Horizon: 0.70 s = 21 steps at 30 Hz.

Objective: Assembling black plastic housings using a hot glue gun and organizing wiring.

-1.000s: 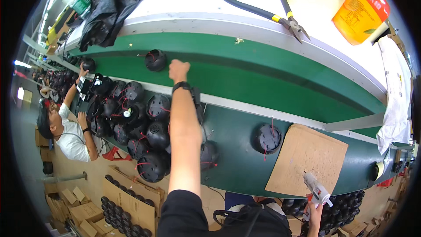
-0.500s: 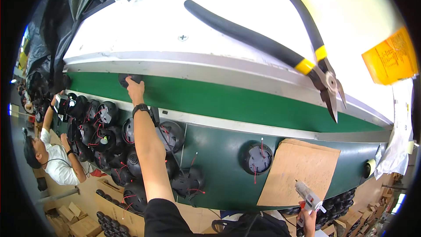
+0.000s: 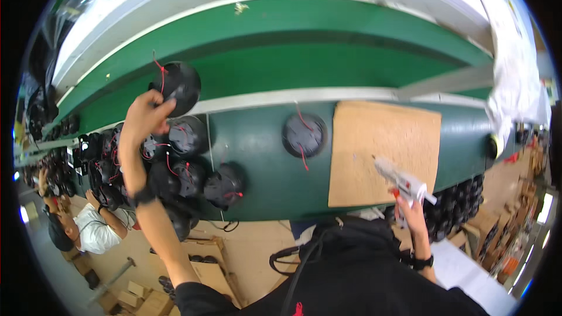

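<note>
Head view: co-worker in white shirt (image 3: pixel 99 229) at far left, then a cluster of black housings (image 3: pixel 165 178) on the dark green bench (image 3: pixel 257 193). Left hand (image 3: pixel 146 116) is closed on the near-left edge of a wired round housing (image 3: pixel 184 85), at the near side of the green channel (image 3: pixel 281 61); can't tell if it's lifted. Key relation: that housing sits far-right of the left grip, right hand well apart. Round, no clear long axis. Lone housing (image 3: pixel 305 134) next, just left of the cardboard sheet (image 3: pixel 351 158). Right hand (image 3: pixel 414 216) wraps the glue gun (image 3: pixel 404 182), nozzle far-left over cardboard.
</note>
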Each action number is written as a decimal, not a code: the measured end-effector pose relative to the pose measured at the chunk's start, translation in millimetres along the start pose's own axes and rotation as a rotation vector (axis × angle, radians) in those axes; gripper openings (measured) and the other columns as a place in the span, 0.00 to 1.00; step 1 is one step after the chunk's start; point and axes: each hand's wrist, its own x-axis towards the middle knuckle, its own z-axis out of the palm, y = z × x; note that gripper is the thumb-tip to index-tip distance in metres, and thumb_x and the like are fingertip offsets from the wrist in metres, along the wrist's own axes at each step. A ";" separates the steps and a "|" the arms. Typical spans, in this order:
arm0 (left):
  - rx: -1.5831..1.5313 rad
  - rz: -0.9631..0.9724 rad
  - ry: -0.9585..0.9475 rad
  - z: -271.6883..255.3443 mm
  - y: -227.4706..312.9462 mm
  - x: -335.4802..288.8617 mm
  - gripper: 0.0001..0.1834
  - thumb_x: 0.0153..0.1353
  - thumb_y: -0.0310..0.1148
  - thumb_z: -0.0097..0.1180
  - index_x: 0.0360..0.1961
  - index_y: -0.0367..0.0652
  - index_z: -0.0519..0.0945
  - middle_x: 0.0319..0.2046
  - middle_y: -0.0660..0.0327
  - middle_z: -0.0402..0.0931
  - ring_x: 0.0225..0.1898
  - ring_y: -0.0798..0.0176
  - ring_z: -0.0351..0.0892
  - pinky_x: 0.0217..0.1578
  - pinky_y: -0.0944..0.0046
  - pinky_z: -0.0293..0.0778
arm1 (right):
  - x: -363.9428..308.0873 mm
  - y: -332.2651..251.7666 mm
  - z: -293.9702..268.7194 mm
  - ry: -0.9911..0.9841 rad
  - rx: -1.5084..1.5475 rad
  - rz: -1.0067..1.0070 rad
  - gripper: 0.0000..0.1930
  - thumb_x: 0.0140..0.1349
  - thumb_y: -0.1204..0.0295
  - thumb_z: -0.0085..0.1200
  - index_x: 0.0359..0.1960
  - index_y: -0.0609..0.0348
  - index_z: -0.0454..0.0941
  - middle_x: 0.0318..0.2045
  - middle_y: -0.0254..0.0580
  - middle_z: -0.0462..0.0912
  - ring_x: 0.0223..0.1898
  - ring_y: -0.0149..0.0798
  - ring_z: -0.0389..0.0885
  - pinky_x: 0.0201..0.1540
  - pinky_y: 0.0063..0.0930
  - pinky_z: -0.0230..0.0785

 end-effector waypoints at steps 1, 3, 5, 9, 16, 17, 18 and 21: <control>-0.032 0.005 -0.033 7.2 26.2 -49.4 0.17 0.57 0.36 0.64 0.24 0.40 0.69 0.17 0.63 0.75 0.15 0.72 0.75 0.15 0.72 0.68 | -0.3 -4.4 1.4 -0.002 0.028 -0.035 0.20 0.64 0.76 0.51 0.58 0.64 0.65 0.45 0.41 0.79 0.19 0.22 0.69 0.19 0.18 0.64; -0.140 0.093 -0.100 30.5 52.7 -135.8 0.15 0.52 0.30 0.68 0.25 0.40 0.71 0.17 0.65 0.74 0.17 0.76 0.73 0.18 0.74 0.66 | -3.7 -3.3 -4.5 -0.020 0.080 -0.111 0.21 0.65 0.76 0.50 0.59 0.64 0.63 0.46 0.42 0.79 0.19 0.22 0.69 0.19 0.17 0.63; -0.085 0.031 -0.264 58.3 65.0 -200.0 0.15 0.48 0.30 0.72 0.25 0.40 0.73 0.17 0.66 0.74 0.20 0.78 0.72 0.18 0.74 0.65 | -3.8 4.4 -13.5 -0.072 0.111 -0.132 0.22 0.65 0.77 0.50 0.61 0.63 0.62 0.47 0.43 0.79 0.19 0.22 0.68 0.19 0.16 0.63; -0.229 0.130 -0.475 177.7 2.2 -253.2 0.17 0.45 0.33 0.75 0.30 0.40 0.77 0.15 0.68 0.71 0.18 0.79 0.65 0.17 0.73 0.61 | -7.6 14.2 -31.0 -0.204 0.059 -0.136 0.18 0.65 0.77 0.50 0.57 0.63 0.68 0.47 0.38 0.79 0.20 0.21 0.68 0.21 0.17 0.64; -0.326 0.068 -0.061 339.2 -66.0 -261.4 0.13 0.52 0.30 0.69 0.33 0.39 0.77 0.14 0.64 0.73 0.16 0.74 0.67 0.20 0.73 0.65 | -19.6 -5.4 -17.7 -0.305 -0.174 -0.049 0.21 0.62 0.75 0.55 0.57 0.59 0.71 0.42 0.33 0.82 0.26 0.20 0.72 0.25 0.15 0.66; -0.451 0.066 0.021 362.7 -64.9 -264.5 0.12 0.54 0.29 0.67 0.36 0.38 0.77 0.18 0.61 0.77 0.17 0.72 0.72 0.21 0.71 0.69 | -17.9 -7.0 -12.9 -0.324 -0.193 -0.039 0.21 0.62 0.75 0.55 0.57 0.59 0.71 0.42 0.33 0.82 0.26 0.20 0.72 0.25 0.15 0.66; -0.527 0.028 0.051 377.1 -56.1 -267.5 0.12 0.54 0.29 0.67 0.37 0.39 0.77 0.19 0.61 0.77 0.18 0.71 0.73 0.21 0.69 0.69 | -16.5 -7.6 -7.7 -0.337 -0.237 -0.086 0.21 0.61 0.74 0.56 0.57 0.60 0.71 0.41 0.33 0.82 0.29 0.23 0.74 0.28 0.18 0.68; -0.589 -0.037 0.130 386.2 -38.3 -274.1 0.13 0.54 0.29 0.67 0.38 0.40 0.77 0.19 0.60 0.76 0.19 0.69 0.75 0.20 0.66 0.70 | -13.3 -14.8 15.2 -0.356 -0.343 -0.087 0.20 0.58 0.73 0.59 0.53 0.61 0.73 0.40 0.38 0.83 0.35 0.36 0.80 0.39 0.27 0.72</control>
